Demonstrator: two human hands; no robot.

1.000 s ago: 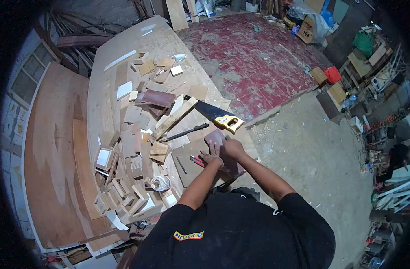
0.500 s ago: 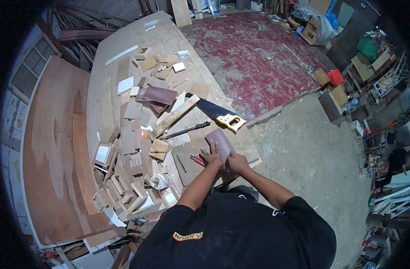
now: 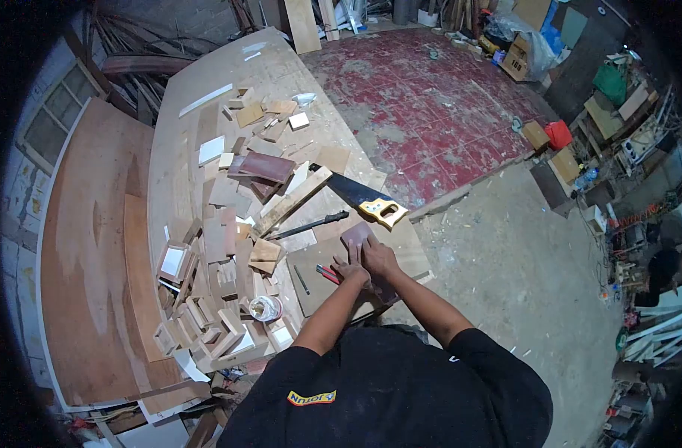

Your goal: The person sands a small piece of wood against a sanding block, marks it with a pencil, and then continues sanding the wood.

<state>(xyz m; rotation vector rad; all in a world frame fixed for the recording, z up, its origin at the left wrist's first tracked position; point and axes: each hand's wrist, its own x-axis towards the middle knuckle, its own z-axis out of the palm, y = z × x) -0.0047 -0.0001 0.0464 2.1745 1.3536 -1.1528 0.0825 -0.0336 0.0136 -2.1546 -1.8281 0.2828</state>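
Note:
A reddish-brown wooden board (image 3: 355, 236) lies on a flat wooden sheet at the near end of the workbench. My left hand (image 3: 352, 270) rests on the board's left side with its fingers spread. Farther up, my right hand (image 3: 380, 259) presses on the board with its fingers together; whatever may be under them is hidden. Left of my left hand lie a red-and-black tool (image 3: 327, 273) and a dark pencil-like stick (image 3: 302, 279). A handsaw (image 3: 363, 198) with a yellow handle lies just beyond the board.
Wood offcuts (image 3: 214, 321) crowd the bench's left side, beside an open white tub (image 3: 266, 308). A long dark tool (image 3: 309, 225) and a wooden batten (image 3: 292, 200) lie left of the saw. A large plywood panel (image 3: 87, 261) leans at far left.
My right hand has slid forward along the board, from its near end toward its far end. My left hand stays on the board. The view has shifted slightly.

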